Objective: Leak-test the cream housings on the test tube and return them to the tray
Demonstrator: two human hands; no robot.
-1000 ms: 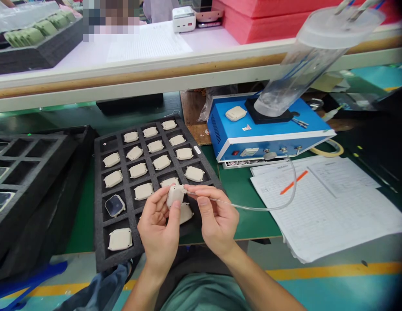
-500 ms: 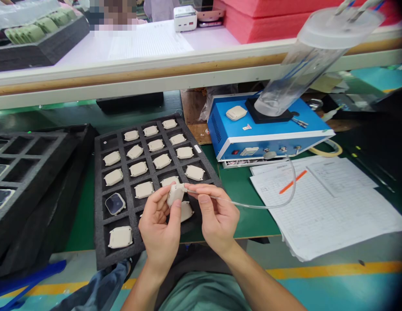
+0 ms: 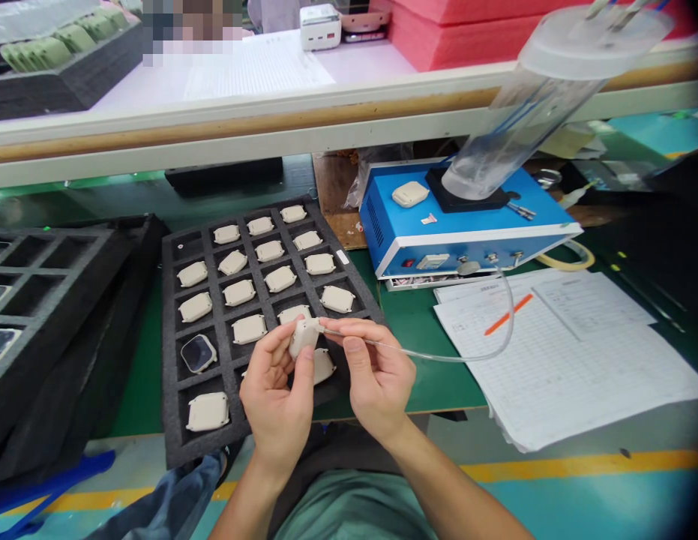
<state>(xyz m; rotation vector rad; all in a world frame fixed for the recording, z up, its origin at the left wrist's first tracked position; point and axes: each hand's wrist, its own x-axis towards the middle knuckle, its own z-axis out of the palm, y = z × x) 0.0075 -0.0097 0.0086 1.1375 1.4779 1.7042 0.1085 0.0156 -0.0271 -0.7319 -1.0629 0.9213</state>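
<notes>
My left hand [image 3: 281,386] is closed around a cream-coloured smartwatch case [image 3: 304,339], tilted on its edge. In my right hand [image 3: 381,375], thumb and fingers pinch the end of a thin clear tube [image 3: 419,355]. The tube's tip meets the side of the case. From there the tube curves right and up to the front of a blue box [image 3: 438,232]. Beneath my hands a black foam tray [image 3: 174,390] holds several cream watch cases in its compartments. One watch [image 3: 199,353] there lies with its dark screen up. My hands cover part of the tray's near right side.
Another watch case [image 3: 410,194] and a clear cylinder [image 3: 511,124] stand on the blue box. Papers [image 3: 567,352] with an orange strip lie to the right. More foam trays [image 3: 56,322] are stacked at the left. A white shelf [image 3: 349,139] crosses the back.
Both hands keep their hold on the watch case and the tube, almost without moving. The view has shifted very slightly.
</notes>
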